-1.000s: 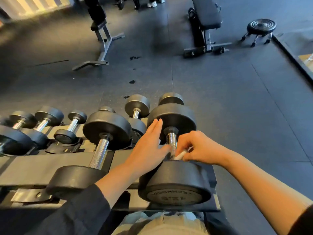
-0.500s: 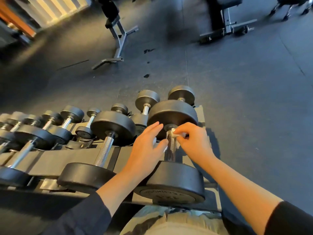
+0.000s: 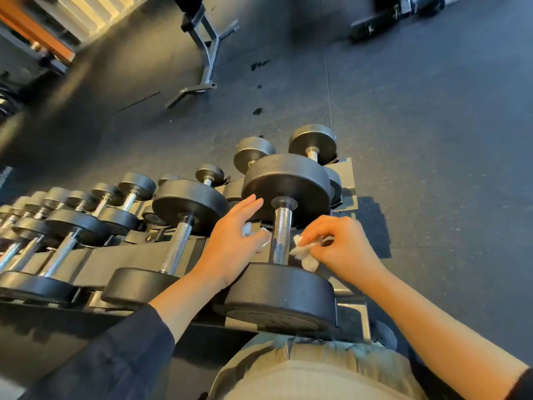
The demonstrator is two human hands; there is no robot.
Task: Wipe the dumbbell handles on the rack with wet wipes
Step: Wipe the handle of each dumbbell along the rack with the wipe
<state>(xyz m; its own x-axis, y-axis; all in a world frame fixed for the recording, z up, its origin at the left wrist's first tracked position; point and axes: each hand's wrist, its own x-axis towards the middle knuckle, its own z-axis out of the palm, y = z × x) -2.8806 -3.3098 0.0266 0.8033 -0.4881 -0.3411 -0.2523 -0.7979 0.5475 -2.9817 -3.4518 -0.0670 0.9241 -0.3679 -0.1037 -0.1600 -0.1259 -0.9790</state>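
The rightmost dumbbell (image 3: 288, 183) lies on the rack (image 3: 95, 264), its knurled steel handle (image 3: 281, 235) bare between my hands. My right hand (image 3: 343, 249) is just right of the handle and pinches a crumpled white wet wipe (image 3: 304, 252) against it. My left hand (image 3: 233, 246) is on the left side with its fingers stretched toward the far weight head. A white piece of wipe (image 3: 261, 235) shows under its thumb. I cannot tell whether this is one wipe passing behind the handle.
A second big dumbbell (image 3: 176, 246) lies just to the left, and several smaller ones (image 3: 69, 243) run on leftward. More dumbbells (image 3: 313, 140) sit on the lower far tier. A bench frame (image 3: 207, 53) stands on the dark rubber floor beyond.
My right hand slid from the top of the handle down to its right side, and the handle is now uncovered. White wipe now shows at my left thumb. The view tilted down and left.
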